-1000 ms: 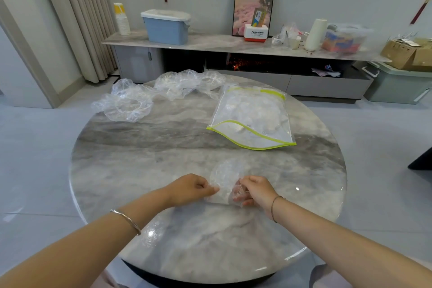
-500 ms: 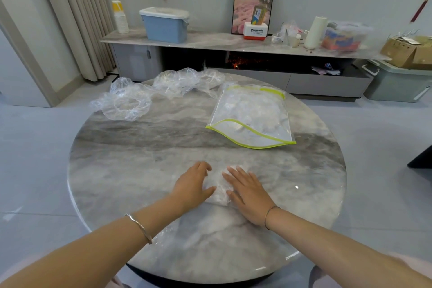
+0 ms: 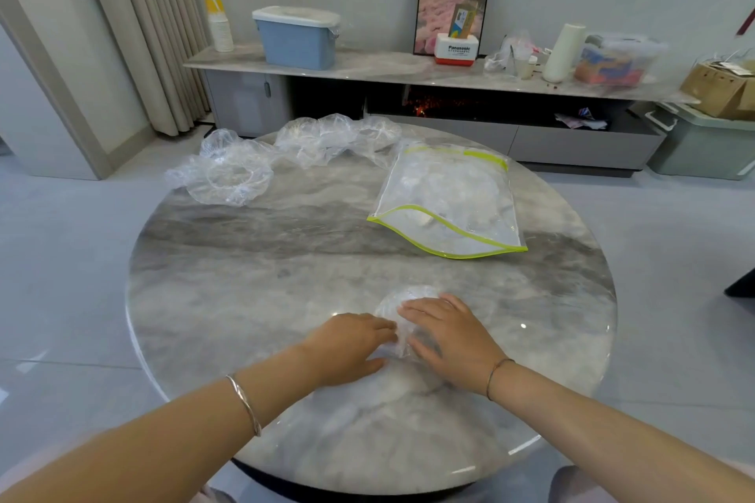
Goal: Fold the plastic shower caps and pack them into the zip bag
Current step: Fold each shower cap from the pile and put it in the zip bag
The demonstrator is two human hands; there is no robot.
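A small folded clear shower cap (image 3: pixel 402 308) lies on the round marble table (image 3: pixel 253 278) near its front edge. My left hand (image 3: pixel 347 345) presses its left side with flat fingers. My right hand (image 3: pixel 447 333) lies flat over its right side. A clear zip bag with a lime-green edge (image 3: pixel 449 204) lies at the back right, its mouth towards me, with folded caps inside. Loose crumpled shower caps sit at the back left (image 3: pixel 228 176) and at the back middle (image 3: pixel 331 137).
Behind the table runs a low grey cabinet (image 3: pixel 408 69) with a blue bin (image 3: pixel 296 37), a framed picture and boxes. A curtain hangs at the left. A green storage box (image 3: pixel 706 143) stands on the floor at the right.
One second ago both hands pinched the small cap with curled fingers. They then flattened onto it, and now they press it down, the right hand covering more of it.
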